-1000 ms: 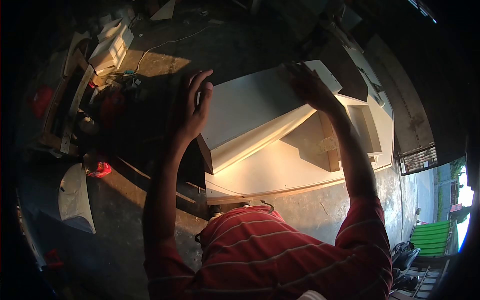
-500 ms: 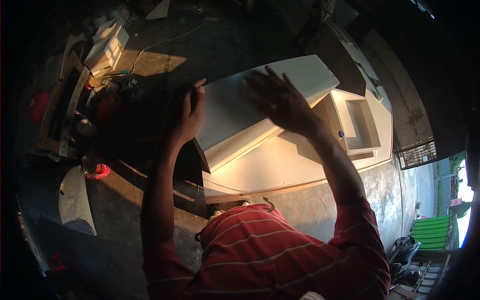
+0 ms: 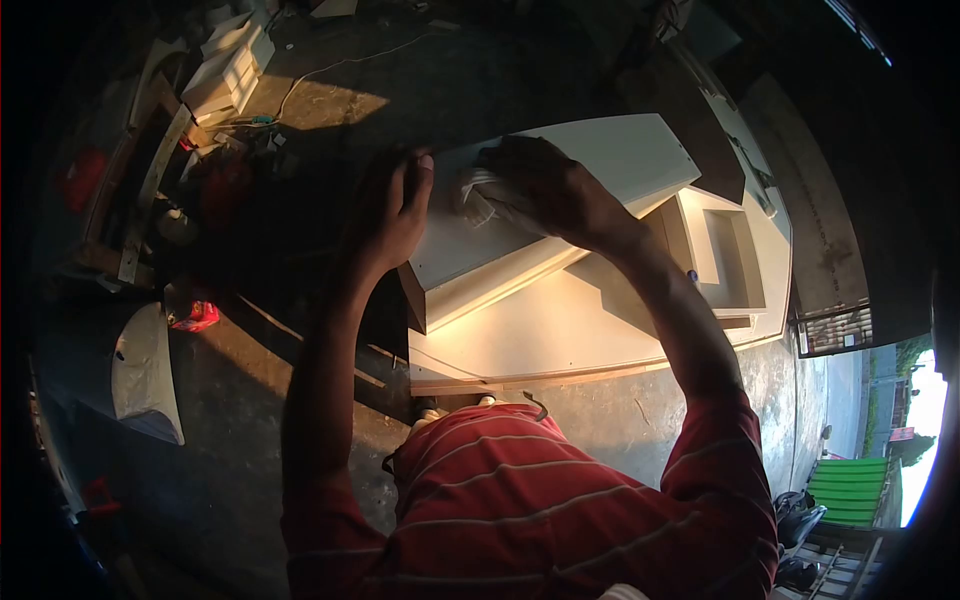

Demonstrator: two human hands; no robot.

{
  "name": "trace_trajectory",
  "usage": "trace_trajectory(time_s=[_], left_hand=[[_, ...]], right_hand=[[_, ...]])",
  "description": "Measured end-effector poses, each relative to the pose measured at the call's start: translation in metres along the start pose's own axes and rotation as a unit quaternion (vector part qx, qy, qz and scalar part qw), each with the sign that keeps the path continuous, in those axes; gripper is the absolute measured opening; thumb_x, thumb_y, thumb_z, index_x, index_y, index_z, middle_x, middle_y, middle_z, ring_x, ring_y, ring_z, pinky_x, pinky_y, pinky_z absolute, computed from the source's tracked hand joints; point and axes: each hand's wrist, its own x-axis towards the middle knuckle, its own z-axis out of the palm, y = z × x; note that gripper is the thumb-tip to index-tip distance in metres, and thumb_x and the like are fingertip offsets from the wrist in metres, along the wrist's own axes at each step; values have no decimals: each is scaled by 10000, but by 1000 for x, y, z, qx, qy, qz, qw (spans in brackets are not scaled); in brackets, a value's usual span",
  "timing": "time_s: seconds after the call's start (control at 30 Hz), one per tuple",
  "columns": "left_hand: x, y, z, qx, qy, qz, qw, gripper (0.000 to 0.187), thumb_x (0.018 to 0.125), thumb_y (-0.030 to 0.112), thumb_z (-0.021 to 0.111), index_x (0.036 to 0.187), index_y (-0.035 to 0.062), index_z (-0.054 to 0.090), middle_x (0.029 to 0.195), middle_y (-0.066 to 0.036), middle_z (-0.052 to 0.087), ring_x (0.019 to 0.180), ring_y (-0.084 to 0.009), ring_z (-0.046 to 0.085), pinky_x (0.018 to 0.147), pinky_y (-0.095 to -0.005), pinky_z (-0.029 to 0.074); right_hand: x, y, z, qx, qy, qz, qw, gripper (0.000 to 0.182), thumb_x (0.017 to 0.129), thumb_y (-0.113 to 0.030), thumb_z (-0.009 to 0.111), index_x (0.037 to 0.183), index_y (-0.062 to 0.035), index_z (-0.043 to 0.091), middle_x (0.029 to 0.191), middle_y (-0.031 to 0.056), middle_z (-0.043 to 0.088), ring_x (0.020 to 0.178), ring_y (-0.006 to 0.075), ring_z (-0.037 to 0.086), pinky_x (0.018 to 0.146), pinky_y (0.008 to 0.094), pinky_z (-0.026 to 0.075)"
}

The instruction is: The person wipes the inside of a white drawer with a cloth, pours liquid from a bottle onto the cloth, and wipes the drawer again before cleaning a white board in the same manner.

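A long white box-like furniture piece (image 3: 590, 145) lies across a larger pale panel (image 3: 540, 340) in front of me. My right hand (image 3: 555, 190) is bent over its upper face, fingers curled on a crumpled light cloth (image 3: 480, 198) that touches the surface. At the box's left end is my left hand (image 3: 395, 210), its thumb on the near side and its fingers bent round the edge, partly lost in shadow. Right of the box, an open white drawer-like compartment (image 3: 735, 260) stands on the panel, with a small blue round object (image 3: 692, 277) beside it.
Brown boards (image 3: 810, 190) lean at the right. At the upper left are stacked white pieces (image 3: 222, 80) and a wooden frame (image 3: 155, 175). A red packet (image 3: 198, 316) and a curved white piece (image 3: 148, 375) lie at the left, on the concrete floor (image 3: 260, 440).
My right hand was blurred with its fingers spread; now they curl over the cloth, which shows clearly. My left hand stays at the box's left end. The view has shifted slightly.
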Motion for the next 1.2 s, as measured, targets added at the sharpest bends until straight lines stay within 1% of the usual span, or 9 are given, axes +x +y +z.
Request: trace_trajectory(time_s=[0.3, 0.37, 0.4, 0.47, 0.77, 0.83, 1.1, 1.13, 1.2], left_hand=[[3, 7, -4, -38, -45, -26, 998, 315, 978, 238, 421, 1125, 13, 585, 1081, -195, 602, 1026, -336, 572, 909, -392, 439], [5, 4, -5, -42, -42, -22, 998, 325, 982, 245, 411, 1135, 16, 584, 1075, -196, 604, 1032, -335, 569, 916, -387, 435], [3, 2, -3, -46, -46, -20, 998, 334, 987, 251, 401, 1145, 19, 583, 1069, -196, 605, 1038, -334, 567, 922, -382, 431], [4, 0, -1, -51, -28, -9, 998, 347, 993, 258, 387, 1161, 23, 579, 1083, -193, 604, 1054, -330, 563, 933, -379, 424], [-2, -11, -6, -120, -13, -25, 992, 517, 1007, 424, 264, 1310, 68, 485, 1189, -187, 574, 1103, -283, 552, 979, -370, 385], [4, -15, -16, -315, -80, -118, 938, 544, 999, 458, 270, 1302, 68, 497, 1137, -147, 600, 1046, -208, 560, 952, -358, 396], [-17, -83, 19, -417, 20, -302, 857, 448, 994, 275, 362, 1374, 42, 410, 1378, -130, 454, 1300, -180, 393, 1104, -318, 252], [-43, -133, 41, -111, 34, 42, 992, 422, 995, 202, 365, 1378, 30, 399, 1457, -121, 356, 1375, -182, 283, 1137, -309, 199], [-33, -130, 54, -103, 52, 24, 993, 442, 973, 136, 414, 1401, 45, 361, 1450, -114, 363, 1366, -197, 302, 1130, -320, 228]], right_hand=[[-21, 125, -87, -539, -79, -39, 838, 250, 873, -214, 572, 1062, -64, 635, 1027, 124, 616, 968, 281, 580, 837, 419, 460], [-17, 92, -66, -251, -20, 156, 955, 295, 870, -191, 554, 1099, -10, 600, 937, 157, 636, 865, 315, 618, 773, 446, 480], [-11, 55, -46, -135, 5, 18, 991, 299, 865, -167, 528, 1124, -25, 575, 1020, 149, 629, 986, 324, 596, 863, 448, 463], [-2, 7, -9, -282, -56, -213, 934, 349, 795, -148, 574, 1130, -52, 582, 1180, 161, 569, 1177, 327, 495, 990, 435, 393], [-25, -47, 4, -21, -111, -83, 990, 279, 840, -87, 633, 1111, -28, 602, 1193, 145, 580, 1122, 329, 540, 971, 415, 437], [-29, -35, -20, -13, -115, 135, 984, 254, 890, -129, 579, 1110, -3, 589, 1210, 189, 568, 1130, 352, 542, 961, 401, 441], [-1, -77, 36, -49, -134, -72, 987, 287, 869, -109, 597, 1145, -31, 590, 1302, 149, 518, 1259, 340, 435, 1052, 437, 366], [8, -62, 37, -86, -145, -101, 981, 301, 875, -117, 584, 1165, -35, 579, 1301, 160, 516, 1255, 337, 440, 1048, 432, 372], [28, -23, 37, -274, -159, -247, 916, 350, 896, -154, 554, 1231, -53, 546, 1309, 185, 503, 1241, 331, 457, 1031, 426, 385]])
